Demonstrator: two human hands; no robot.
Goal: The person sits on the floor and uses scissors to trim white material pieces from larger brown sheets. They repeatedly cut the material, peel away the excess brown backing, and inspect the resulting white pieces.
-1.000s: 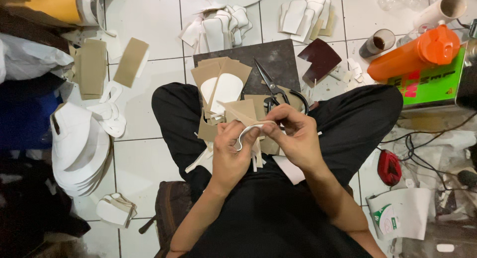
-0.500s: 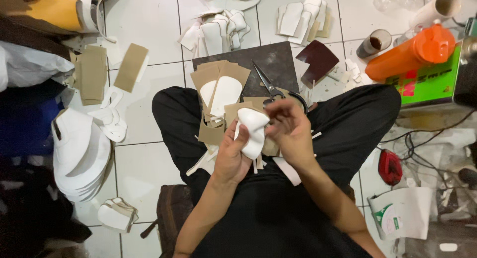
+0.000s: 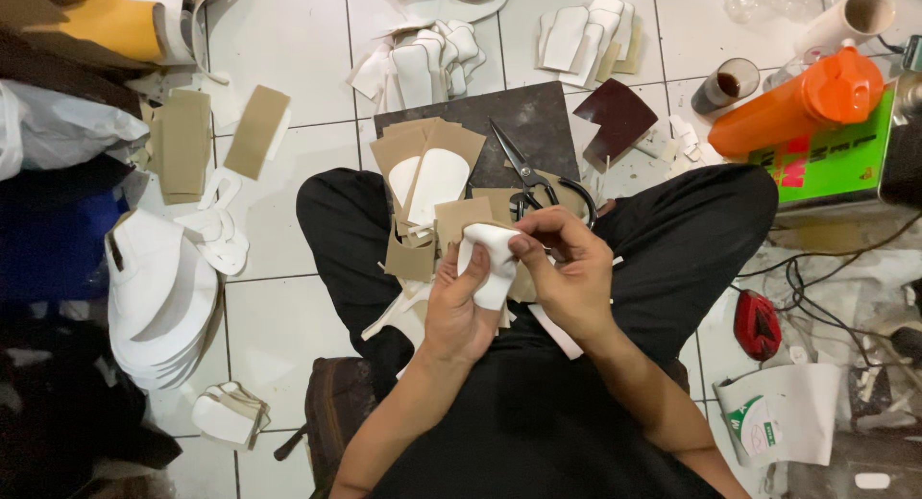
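Both hands are gripping a white curved piece (image 3: 488, 262) over the lap: the left hand (image 3: 456, 312) is pinching its lower end, the right hand (image 3: 567, 273) its upper edge. Its long axis is running near-to-far, tilted slightly. Beyond, scissors (image 3: 526, 177) are lying on a dark board (image 3: 538, 124), with cardboard cutouts (image 3: 432, 163) crowding the room alongside.

White tiled floor (image 3: 288, 67), dark cutting board (image 3: 547, 124) w/ scissors (image 3: 523, 172), white cutouts (image 3: 423, 57), cardboard pcs (image 3: 254, 129), orange jug (image 3: 797, 100)

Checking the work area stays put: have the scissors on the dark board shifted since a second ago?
No. The scissors lie at the same spot on the dark board, blades pointing up-left, handles near the right hand.
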